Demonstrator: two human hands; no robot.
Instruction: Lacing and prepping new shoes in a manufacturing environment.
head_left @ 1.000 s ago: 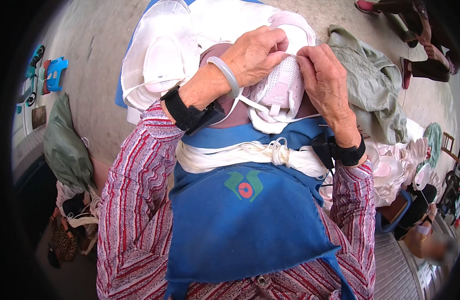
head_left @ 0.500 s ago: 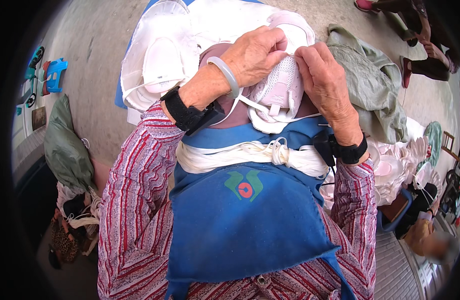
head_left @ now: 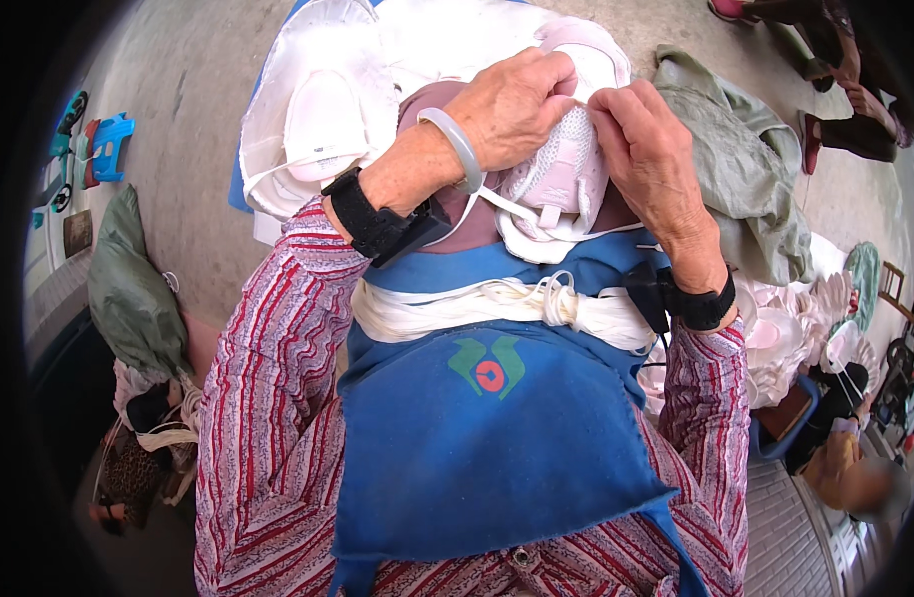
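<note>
The head view looks down on the lap of the person. The left hand (head_left: 512,104) is curled, knuckles up, and its fingertips pinch a thin white lace (head_left: 517,204) at the top of a pale pink shoe (head_left: 566,169). The right hand (head_left: 651,159) is also bent, with the fingers pressed on the same lace and on the shoe's upper side. The shoe lies on the lap, between both hands, above the blue apron (head_left: 487,448). Its upper is a knitted mesh with small holes, and its edge is smooth and rounded.

A grey smooth bangle (head_left: 455,147) sits on the left wrist, and a black band (head_left: 377,219) is strapped below it. Another black band (head_left: 698,303) is around the right wrist. A bundle of white laces (head_left: 497,303) lies across the apron's top, soft and stringy. The apron is coarse cloth with a green and red mark. The sleeves (head_left: 268,378) are striped red and grey.

Behind the hands there is a heap of white shoe parts (head_left: 318,119), moulded and rounded. At the right lies a crumpled green cloth (head_left: 745,169)
</note>
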